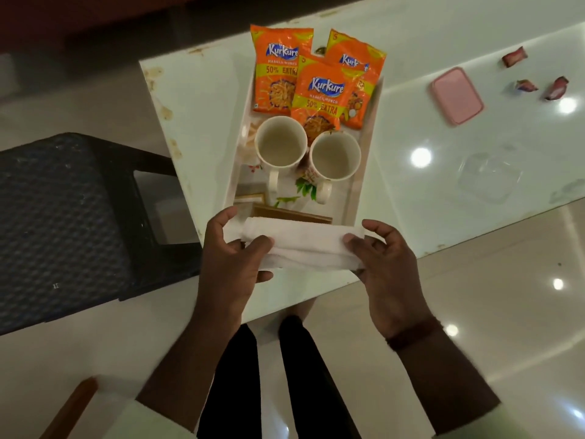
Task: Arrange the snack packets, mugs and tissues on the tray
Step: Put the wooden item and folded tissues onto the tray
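Note:
A white tray [354, 191] with a floral print lies on the white table. Three orange snack packets [319, 93] overlap at its far end. Two empty white mugs stand side by side in the middle, the left mug [280, 145] and the right mug [335, 156], handles pointing toward me. A folded white tissue [304, 248] is held over the tray's near edge. My left hand [234, 255] grips its left end and my right hand [389, 267] grips its right end.
The table [443, 172] carries a pink lidded box [456, 96], several small reddish wrappers [514, 56] and a clear container [489, 175] to the right. A dark woven stool [63, 223] stands left of the table. My legs are below the table's near edge.

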Motion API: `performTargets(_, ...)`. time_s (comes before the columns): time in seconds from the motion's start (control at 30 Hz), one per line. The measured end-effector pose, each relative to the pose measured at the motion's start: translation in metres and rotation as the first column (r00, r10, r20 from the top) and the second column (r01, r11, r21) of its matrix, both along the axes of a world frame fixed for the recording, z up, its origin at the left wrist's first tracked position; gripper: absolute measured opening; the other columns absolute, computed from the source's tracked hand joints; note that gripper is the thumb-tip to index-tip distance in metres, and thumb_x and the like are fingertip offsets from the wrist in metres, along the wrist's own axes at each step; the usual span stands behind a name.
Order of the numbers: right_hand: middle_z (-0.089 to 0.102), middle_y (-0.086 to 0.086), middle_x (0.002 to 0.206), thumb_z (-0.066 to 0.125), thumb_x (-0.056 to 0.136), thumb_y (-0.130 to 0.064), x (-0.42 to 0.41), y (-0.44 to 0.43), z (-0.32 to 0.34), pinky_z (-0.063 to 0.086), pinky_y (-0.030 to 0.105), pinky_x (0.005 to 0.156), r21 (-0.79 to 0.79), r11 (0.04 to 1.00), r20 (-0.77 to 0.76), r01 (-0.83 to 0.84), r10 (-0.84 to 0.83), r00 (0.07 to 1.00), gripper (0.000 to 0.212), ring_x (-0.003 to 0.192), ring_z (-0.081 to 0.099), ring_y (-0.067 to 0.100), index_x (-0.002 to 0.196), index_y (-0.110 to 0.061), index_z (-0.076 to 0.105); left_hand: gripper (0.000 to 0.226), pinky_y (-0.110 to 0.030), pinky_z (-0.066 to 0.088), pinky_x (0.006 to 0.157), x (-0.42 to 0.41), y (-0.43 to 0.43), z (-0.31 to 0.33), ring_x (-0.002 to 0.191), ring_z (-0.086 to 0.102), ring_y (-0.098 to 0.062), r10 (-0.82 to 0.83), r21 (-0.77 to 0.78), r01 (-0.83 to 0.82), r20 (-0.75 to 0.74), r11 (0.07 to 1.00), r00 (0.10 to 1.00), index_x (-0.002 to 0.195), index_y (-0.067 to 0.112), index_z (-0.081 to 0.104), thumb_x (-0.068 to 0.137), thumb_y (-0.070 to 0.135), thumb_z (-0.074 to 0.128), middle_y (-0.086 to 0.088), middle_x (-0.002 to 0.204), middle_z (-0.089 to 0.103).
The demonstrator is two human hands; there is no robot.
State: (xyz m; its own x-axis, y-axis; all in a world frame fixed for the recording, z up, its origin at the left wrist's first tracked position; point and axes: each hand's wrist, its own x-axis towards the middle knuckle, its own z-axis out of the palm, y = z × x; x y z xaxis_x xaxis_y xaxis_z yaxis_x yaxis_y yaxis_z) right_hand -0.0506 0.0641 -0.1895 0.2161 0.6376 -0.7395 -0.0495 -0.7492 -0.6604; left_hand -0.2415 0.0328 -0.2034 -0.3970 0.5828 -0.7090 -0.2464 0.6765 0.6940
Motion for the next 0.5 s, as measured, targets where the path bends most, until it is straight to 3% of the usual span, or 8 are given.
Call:
performTargets(0.13, 0.067, 0.008, 0.109, 0.075, 0.084, -0.011, -0.012, 0.006, -0.018, 0.057, 0.021, 0.064, -0.102, 0.988, -0.045, 0.117, -0.122, 0.992, 0.037, 0.100, 0.066, 0.019, 0.118, -0.016, 0.061, 0.052, -0.024, 0.056, 0.050, -0.003, 0.002, -0.005, 0.069, 0.074, -0.018, -0.074, -0.040, 0.072, -0.069, 0.997, 0.995, 0.123, 0.039, 0.044, 0.085, 0.018, 0.072, 0.011, 0.102, 0.062)
performTargets(0.27, 0.065, 0.010, 0.115, 0.074, 0.084, -0.010, -0.024, 0.012, -0.036, 0.054, 0.022, 0.058, -0.178, 0.954, -0.021, 0.241, -0.249, 0.968, 0.037, 0.096, 0.065, 0.019, 0.118, -0.013, 0.061, 0.050, -0.023, 0.054, 0.048, -0.003, 0.009, -0.016, 0.061, 0.073, -0.017, 0.003, -0.093, -0.007, -0.044, 0.996, 0.999, 0.131, 0.031, 0.044, 0.089, 0.018, 0.067, -0.003, 0.097, 0.067)
performTargets(0.37, 0.064, 0.009, 0.114, 0.074, 0.084, -0.010, -0.029, 0.017, -0.046, 0.054, 0.020, 0.055, -0.179, 0.940, 0.029, 0.290, -0.289, 0.957, 0.035, 0.094, 0.064, 0.017, 0.116, -0.013, 0.061, 0.045, -0.025, 0.055, 0.050, -0.002, 0.020, -0.025, 0.059, 0.073, -0.017, 0.029, -0.096, -0.031, -0.017, 0.995, 0.999, 0.124, 0.031, 0.045, 0.088, 0.017, 0.068, -0.006, 0.095, 0.069)
performTargets(0.5, 0.066, 0.007, 0.097, 0.073, 0.087, -0.019, -0.033, 0.020, -0.051, 0.054, 0.020, 0.052, -0.189, 0.934, 0.059, 0.302, -0.296, 0.953, 0.032, 0.071, 0.062, 0.015, 0.116, -0.009, 0.061, 0.042, -0.025, 0.054, 0.047, -0.005, 0.031, -0.035, 0.051, 0.065, -0.015, 0.045, -0.104, -0.045, 0.004, 0.994, 0.999, 0.120, 0.030, 0.044, 0.088, 0.024, 0.069, -0.009, 0.078, 0.069)
